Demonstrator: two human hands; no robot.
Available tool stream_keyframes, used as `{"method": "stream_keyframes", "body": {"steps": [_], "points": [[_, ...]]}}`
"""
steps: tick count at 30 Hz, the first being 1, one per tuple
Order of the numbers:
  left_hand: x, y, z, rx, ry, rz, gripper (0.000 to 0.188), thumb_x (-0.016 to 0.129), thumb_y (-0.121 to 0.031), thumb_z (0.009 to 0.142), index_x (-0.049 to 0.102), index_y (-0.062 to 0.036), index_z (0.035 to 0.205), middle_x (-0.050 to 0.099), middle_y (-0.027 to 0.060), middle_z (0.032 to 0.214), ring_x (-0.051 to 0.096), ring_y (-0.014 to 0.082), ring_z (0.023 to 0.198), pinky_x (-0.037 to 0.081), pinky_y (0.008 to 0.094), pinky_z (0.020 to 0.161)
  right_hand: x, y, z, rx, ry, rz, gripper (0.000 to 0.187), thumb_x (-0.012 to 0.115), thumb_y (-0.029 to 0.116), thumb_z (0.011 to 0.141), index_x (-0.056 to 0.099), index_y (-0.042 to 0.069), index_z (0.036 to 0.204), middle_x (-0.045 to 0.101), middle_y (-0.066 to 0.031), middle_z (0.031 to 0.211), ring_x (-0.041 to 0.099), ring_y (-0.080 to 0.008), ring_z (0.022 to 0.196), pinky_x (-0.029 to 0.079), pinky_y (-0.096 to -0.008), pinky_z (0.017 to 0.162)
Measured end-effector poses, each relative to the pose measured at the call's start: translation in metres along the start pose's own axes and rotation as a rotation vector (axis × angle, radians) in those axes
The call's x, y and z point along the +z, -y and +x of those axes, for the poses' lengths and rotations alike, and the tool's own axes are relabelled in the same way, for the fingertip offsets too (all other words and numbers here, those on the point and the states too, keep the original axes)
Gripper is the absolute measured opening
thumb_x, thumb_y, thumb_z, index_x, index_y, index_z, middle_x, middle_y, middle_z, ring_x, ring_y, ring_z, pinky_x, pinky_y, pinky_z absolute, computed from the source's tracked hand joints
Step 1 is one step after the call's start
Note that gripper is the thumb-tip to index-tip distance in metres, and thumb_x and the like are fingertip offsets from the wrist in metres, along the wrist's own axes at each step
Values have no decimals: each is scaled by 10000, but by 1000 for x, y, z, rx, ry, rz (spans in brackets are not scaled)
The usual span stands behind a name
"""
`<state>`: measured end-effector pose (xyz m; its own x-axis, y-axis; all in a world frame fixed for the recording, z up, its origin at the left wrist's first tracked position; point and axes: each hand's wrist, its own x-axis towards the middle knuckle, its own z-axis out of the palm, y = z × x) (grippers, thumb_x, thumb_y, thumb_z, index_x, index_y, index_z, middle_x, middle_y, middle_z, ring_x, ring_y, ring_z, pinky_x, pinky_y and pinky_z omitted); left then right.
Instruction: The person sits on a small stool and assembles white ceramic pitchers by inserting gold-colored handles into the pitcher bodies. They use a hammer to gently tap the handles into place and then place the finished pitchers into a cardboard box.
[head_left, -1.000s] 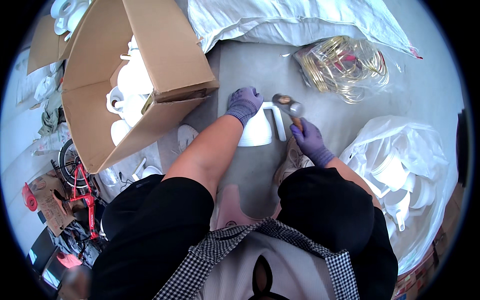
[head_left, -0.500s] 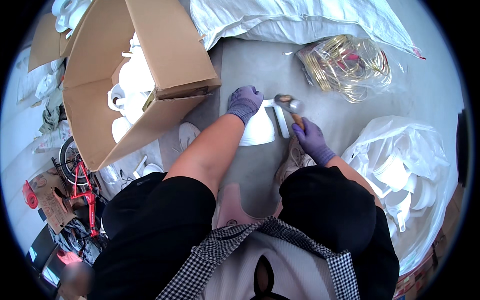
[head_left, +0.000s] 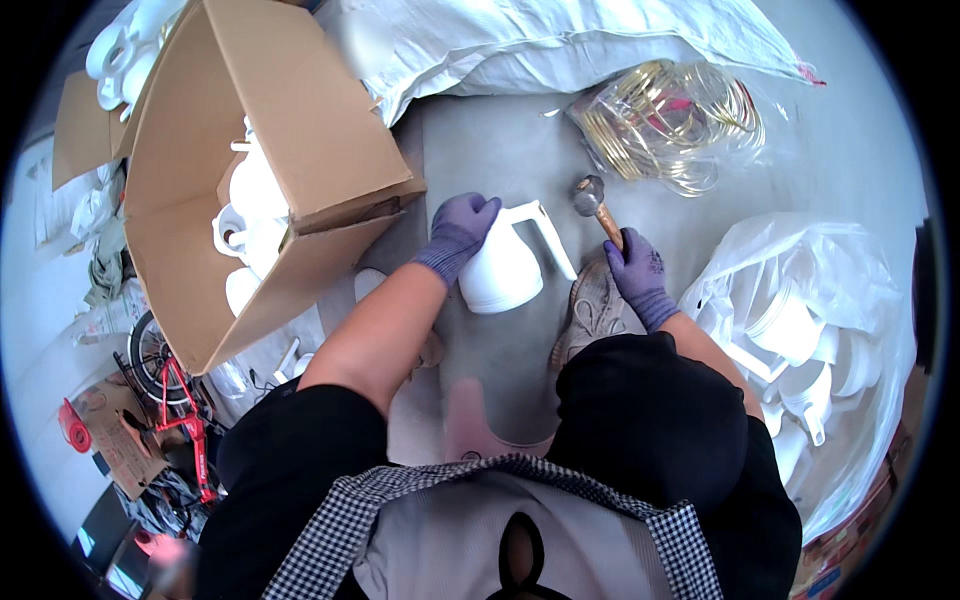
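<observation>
Two gloved hands at work: left hand (head_left: 458,232) grips a white jug (head_left: 505,265), likely light, rigid plastic best steadied by its body, while right hand (head_left: 636,272) at three o'clock clutches a hammer (head_left: 596,207).

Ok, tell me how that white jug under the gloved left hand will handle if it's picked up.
The white jug looks rigid, thin-walled plastic, so probably light. Its rounded body may roll on the grey floor. The handle gives a grip.
</observation>
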<state>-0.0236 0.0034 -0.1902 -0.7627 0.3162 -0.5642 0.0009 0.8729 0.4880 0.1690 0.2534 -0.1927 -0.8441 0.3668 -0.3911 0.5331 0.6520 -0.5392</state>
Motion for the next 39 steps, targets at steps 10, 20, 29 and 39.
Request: {"method": "stream_keyframes", "body": {"steps": [10,20,29,39], "points": [[-141,-93,-113,474,-171,-154,251,668,-166,868,589,9,707,568,102,677,530,191,612,436,330,599,-13,-4,19,-210,-40,-267,341,708,257,818,605,85,1093,589,-114,1032,597,-310,952,490,-435,818],[-204,-139,-194,665,-411,51,242,803,-149,747,598,-60,656,553,105,645,545,295,602,415,395,570,-207,226,-16,-742,495,176,462,647,509,882,637,103,1103,681,-149,921,669,-334,897,525,-428,816],[-230,-102,-324,796,129,306,478,709,-367,815,634,-52,1167,626,158,1123,552,332,1136,433,441,981,-217,306,-156,-954,738,34,474,558,446,954,560,72,1245,652,-202,1084,642,-354,1020,495,-446,907],[-209,-42,-385,794,193,-100,488,766,-329,832,641,-11,1181,641,158,1141,580,312,1104,445,412,977,-199,302,-244,-1013,342,-59,263,565,229,944,620,31,1109,654,-207,901,666,-350,874,535,-421,764]]}}
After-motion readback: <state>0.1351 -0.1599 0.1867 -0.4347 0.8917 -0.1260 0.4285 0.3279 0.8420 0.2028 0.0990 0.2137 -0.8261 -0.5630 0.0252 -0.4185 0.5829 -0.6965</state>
